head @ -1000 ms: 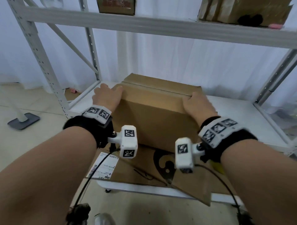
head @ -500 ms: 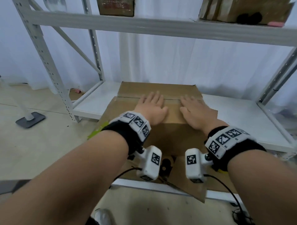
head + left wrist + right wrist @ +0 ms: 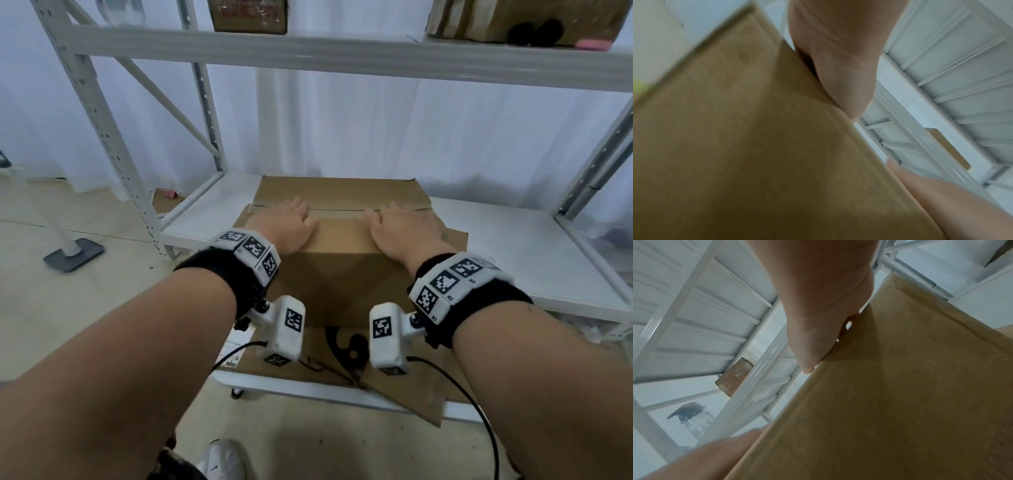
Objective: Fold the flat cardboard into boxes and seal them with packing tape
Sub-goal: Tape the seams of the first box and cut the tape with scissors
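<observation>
Left hand [image 3: 286, 229] and right hand [image 3: 404, 230], fingers flat, press the box [image 3: 337, 240] flaps at the shelf [image 3: 534, 246] front edge; untaped, they could spring open on release

White metal shelving [image 3: 342, 51], curtain [image 3: 376, 130], tiled floor [image 3: 51, 308]

blurred brown cardboard box [image 3: 760, 146] filling the lower left; left hand [image 3: 838, 53] pressed flat along its upper edge; white shelf underside [image 3: 953, 68] beyond, right hand [image 3: 962, 203] at lower right.
</observation>
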{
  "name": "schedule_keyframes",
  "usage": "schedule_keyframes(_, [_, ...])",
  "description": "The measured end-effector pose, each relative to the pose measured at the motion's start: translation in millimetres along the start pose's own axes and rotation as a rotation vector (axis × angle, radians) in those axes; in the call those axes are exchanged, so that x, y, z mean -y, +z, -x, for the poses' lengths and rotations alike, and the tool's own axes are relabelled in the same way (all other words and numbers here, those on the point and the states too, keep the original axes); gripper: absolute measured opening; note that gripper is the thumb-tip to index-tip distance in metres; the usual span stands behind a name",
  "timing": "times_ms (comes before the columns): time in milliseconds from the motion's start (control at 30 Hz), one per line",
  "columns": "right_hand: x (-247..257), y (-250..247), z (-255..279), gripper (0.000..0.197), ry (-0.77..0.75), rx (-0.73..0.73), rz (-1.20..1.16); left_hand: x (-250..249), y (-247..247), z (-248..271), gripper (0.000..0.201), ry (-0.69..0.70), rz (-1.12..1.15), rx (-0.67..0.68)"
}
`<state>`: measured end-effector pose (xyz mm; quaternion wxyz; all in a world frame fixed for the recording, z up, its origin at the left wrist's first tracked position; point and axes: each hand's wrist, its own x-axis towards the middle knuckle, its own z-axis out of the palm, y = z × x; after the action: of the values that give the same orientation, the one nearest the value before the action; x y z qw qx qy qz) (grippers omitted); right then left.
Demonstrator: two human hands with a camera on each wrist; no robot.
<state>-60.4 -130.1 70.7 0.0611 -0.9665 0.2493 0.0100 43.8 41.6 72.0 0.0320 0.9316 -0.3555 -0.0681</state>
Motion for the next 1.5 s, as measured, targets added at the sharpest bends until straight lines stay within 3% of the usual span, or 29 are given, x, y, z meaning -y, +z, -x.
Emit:
schedule_keyframes(167, [14,4,4,0.071,0.080,0.001,0.034,22,7,7,0.068,-0.136,0.006,-0.071])
schedule_keyframes(333, [15,2,6,0.064,0.077,-0.011,0.048,19,7,9,0.069,-0.249,0.130,-0.059])
schedule_keyframes(533, [67,1,7,0.051,-0.383,0.068,0.021,31,-4,7,0.049,-0.284,0.346,-0.140])
schedule_keyframes(667, [93,1,-4,0.050,-0.475,0.101,0.007,54,-3,8,0.045,-0.377,0.697,-0.139])
schedule_keyframes(733, [84,-3,-9,0.052,-0.423,0.096,-0.014,54,-3,10,0.046,-0.412,0.850,-0.129])
schedule_keyframes(833, [54,-5,-17,0.059,-0.255,0.060,0.032,51,-5,8,0.046,-0.423,0.852,-0.121])
schedule_keyframes(1067, [-10,-5,-13,0.097,0.364,-0.020,-0.103,45,-11,0,0.061,-0.472,0.748,-0.137])
schedule_keyframes(1200, [-11,-3,-8,0.105,0.374,-0.116,-0.205,29,-13,-1,0.068,-0.460,0.648,-0.145])
schedule_keyframes(1267, [-12,-4,-4,0.105,0.385,-0.186,-0.286,23,-15,1,0.061,-0.445,0.621,-0.175])
schedule_keyframes(1333, [-14,-10,0,0.109,0.405,-0.271,-0.377,21,-19,5,0.054,-0.432,0.617,-0.265])
schedule_keyframes(1500, [-14,-21,11,0.131,0.426,-0.391,-0.571,19,-27,20,0.081,-0.389,0.750,-0.530])
